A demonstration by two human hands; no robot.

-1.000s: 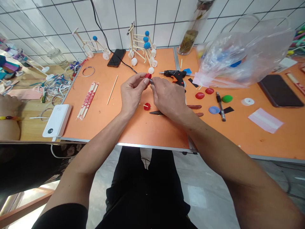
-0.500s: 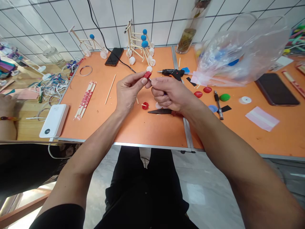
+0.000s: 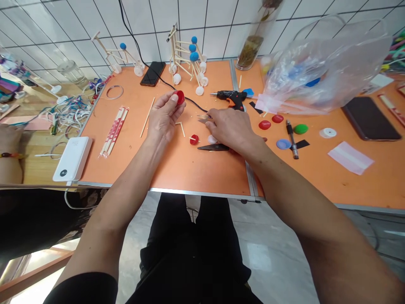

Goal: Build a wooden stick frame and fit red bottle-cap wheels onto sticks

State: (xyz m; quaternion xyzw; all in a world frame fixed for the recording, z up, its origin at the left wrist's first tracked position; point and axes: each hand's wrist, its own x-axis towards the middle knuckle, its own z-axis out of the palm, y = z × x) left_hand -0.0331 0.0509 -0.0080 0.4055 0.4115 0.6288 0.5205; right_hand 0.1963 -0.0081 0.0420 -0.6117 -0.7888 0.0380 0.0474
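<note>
My left hand pinches a red bottle cap between thumb and fingers, raised over the orange table. My right hand is low over the table with its fingers curled. A small pale pointed piece shows at its fingertips; whether it is gripped there is unclear. Below the hands lie a red cap with a stick through it, a pale round cap and a dark pointed blade partly under my right hand. Bent stick pieces lie beside my left hand.
A black glue gun lies beyond my right hand. Stick models with blue balls stand by the wall. Chopstick packets and a power bank are left. A plastic bag, pen and phone are right.
My hands have moved apart. The left one has drawn back leftward with the red cap, now turned open side out. My right hand has lowered toward the table, away from the cap.
</note>
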